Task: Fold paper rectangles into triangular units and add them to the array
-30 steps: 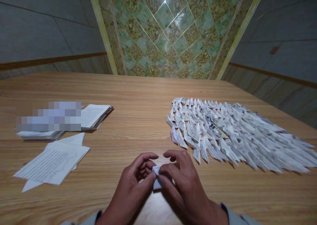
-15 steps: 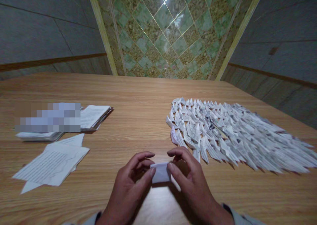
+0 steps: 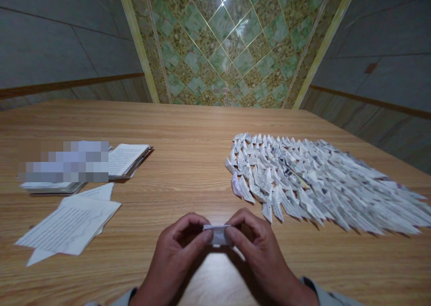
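A small folded piece of white paper [image 3: 218, 235] is pinched between my left hand [image 3: 177, 252] and my right hand [image 3: 259, 247], just above the wooden table [image 3: 188, 162]. Its ends sit between my thumbs and fingers, and my fingertips hide part of it. Beyond my right hand lies a large, tightly overlapped array of folded paper units [image 3: 313, 185], printed with text. Its nearest points are a short way from my right fingers.
To the left lie loose printed sheets [image 3: 67, 225] and an open book [image 3: 128, 159], partly covered by a pixelated patch. Green patterned tile [image 3: 222, 41] and grey wall panels [image 3: 60, 41] stand beyond the table's far edge.
The paper has gone from a wider, squarer shape to a narrow folded strip. My hands have drawn closer together around it, and the paper units and sheets stay in place.
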Demonstrator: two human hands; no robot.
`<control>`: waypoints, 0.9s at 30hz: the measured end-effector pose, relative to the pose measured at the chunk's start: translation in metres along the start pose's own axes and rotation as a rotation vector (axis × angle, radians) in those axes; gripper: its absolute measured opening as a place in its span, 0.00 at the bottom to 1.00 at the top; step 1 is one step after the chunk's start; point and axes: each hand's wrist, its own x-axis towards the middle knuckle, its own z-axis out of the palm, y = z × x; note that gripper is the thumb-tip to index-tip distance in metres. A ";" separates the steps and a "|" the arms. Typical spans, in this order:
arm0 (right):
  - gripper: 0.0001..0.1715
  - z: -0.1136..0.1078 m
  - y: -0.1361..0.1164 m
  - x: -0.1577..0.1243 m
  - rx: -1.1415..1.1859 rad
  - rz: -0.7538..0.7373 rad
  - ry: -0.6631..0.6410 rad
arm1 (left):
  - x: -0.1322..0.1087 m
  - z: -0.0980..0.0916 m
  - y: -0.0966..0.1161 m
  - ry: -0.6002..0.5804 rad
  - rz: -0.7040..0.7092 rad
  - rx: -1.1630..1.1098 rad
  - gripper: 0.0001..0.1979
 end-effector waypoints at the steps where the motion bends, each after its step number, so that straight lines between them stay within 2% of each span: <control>1: 0.07 0.000 0.000 0.000 -0.019 -0.006 0.002 | -0.001 -0.001 0.000 0.001 0.014 0.009 0.05; 3: 0.03 -0.001 -0.002 0.001 -0.081 -0.040 0.009 | -0.002 -0.002 -0.001 -0.029 0.067 0.061 0.05; 5: 0.05 -0.002 -0.004 0.002 -0.141 -0.116 0.011 | -0.004 -0.004 -0.002 -0.050 0.140 0.133 0.03; 6: 0.08 -0.003 -0.005 0.002 -0.158 -0.170 0.009 | -0.005 -0.005 -0.002 -0.037 0.177 0.162 0.01; 10: 0.08 -0.005 -0.008 0.004 -0.182 -0.407 -0.006 | -0.002 -0.006 0.000 0.048 0.293 0.215 0.08; 15: 0.04 -0.005 -0.008 0.005 -0.282 -0.528 -0.010 | 0.000 -0.006 0.004 0.002 0.433 0.244 0.08; 19: 0.07 -0.007 -0.007 0.004 -0.383 -0.668 -0.028 | -0.002 -0.007 0.003 -0.046 0.538 0.285 0.10; 23: 0.09 -0.010 -0.007 0.003 -0.441 -0.737 -0.022 | -0.001 -0.008 0.002 -0.028 0.551 0.291 0.12; 27: 0.07 -0.009 -0.010 0.003 -0.485 -0.718 -0.036 | -0.001 -0.009 0.006 -0.027 0.603 0.355 0.10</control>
